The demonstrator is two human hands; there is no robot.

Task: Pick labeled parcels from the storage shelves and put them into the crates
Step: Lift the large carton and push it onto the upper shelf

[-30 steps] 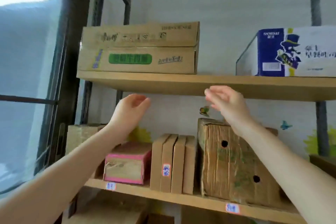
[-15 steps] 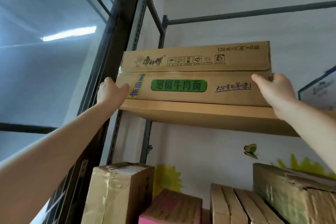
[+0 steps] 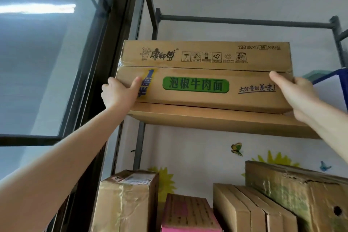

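Note:
A wide, flat brown noodle carton [image 3: 203, 75] with a green label lies on the upper wooden shelf [image 3: 216, 120]. My left hand [image 3: 120, 94] grips its left end, thumb laid across the front face, fingers round the corner. My right hand [image 3: 295, 94] grips the right end, thumb on the front face near the top edge. The carton's front overhangs the shelf board a little.
On the lower shelf stand a taped brown parcel [image 3: 128, 199], a pink box [image 3: 188, 214], upright flat cartons [image 3: 250, 211] and a worn box with holes [image 3: 301, 194]. A blue-and-white box [image 3: 333, 84] sits right of the carton. A dark window frame [image 3: 105, 62] adjoins the rack's left post.
My hands rose from below the upper shelf and took hold of both ends of the noodle carton. The view tilted up and came closer.

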